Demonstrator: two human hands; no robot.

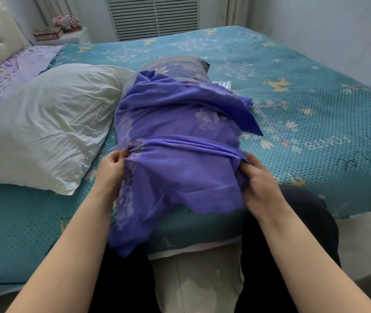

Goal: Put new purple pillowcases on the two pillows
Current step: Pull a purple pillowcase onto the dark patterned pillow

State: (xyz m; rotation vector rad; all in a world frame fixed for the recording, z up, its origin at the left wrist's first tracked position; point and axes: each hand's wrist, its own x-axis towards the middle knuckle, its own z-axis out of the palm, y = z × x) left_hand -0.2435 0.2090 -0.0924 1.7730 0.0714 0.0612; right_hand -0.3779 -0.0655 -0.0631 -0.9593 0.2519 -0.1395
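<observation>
At the near bed (315, 114) edge, my left hand (110, 170) and right hand (259, 179) pinch the purple pillowcase (175, 168) sides, tugging it over the pillow (180, 66); the bare white pillow (44, 123) waits left.

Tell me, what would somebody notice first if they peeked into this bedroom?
First, the bright purple floral pillowcase in the middle, bunched around a pillow at the near edge of the teal patterned bedspread. The left hand and right hand pinch its two sides. Beside it, on the left, lies a big bare white wrinkled pillow.
</observation>
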